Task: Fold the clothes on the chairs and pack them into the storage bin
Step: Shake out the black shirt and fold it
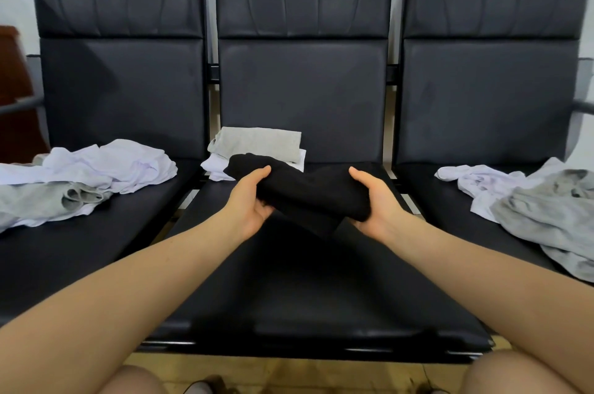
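Two bare hands hold one folded black cloth garment above the middle black padded chair seat. Left hand curls round its left end, thumb on top; right hand cups the right end, fingers underneath. Gripping both ends likely keeps the fold from opening while it is carried. One folded stack, grey cotton piece on white, lies at the far left of that seat. Three chairs in a row. Left chair: one loose white-and-grey clothes heap. Right chair: one similar crumpled pile. Storage bin not in view.
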`<state>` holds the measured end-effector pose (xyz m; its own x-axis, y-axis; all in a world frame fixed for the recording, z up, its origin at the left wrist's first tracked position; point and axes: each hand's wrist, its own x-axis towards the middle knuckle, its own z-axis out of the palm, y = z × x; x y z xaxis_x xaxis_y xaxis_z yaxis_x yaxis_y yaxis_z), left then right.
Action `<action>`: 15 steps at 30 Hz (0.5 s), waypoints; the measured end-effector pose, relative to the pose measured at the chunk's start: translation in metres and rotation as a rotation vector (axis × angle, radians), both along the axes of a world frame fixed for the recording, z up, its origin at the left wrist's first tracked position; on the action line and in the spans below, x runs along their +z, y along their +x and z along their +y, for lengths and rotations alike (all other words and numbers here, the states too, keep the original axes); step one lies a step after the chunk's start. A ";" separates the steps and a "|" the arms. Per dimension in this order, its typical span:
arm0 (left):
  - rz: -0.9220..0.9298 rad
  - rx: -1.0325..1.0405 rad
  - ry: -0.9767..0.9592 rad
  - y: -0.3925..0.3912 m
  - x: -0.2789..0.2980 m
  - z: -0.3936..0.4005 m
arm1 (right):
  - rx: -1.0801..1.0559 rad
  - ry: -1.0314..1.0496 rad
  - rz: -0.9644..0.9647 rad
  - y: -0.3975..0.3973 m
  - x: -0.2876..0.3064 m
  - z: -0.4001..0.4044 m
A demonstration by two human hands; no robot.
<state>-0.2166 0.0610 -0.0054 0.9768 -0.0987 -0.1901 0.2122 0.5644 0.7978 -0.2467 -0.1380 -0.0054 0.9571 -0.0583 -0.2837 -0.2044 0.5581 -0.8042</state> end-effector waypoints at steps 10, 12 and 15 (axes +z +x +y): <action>-0.016 -0.110 -0.038 -0.005 0.001 0.014 | 0.017 -0.162 0.030 0.009 -0.011 0.014; 0.026 -0.145 -0.071 -0.002 -0.001 0.019 | -0.005 -0.180 0.040 0.012 -0.011 0.011; 0.113 -0.160 -0.068 0.000 0.001 0.025 | -0.042 -0.170 0.043 0.015 -0.010 0.004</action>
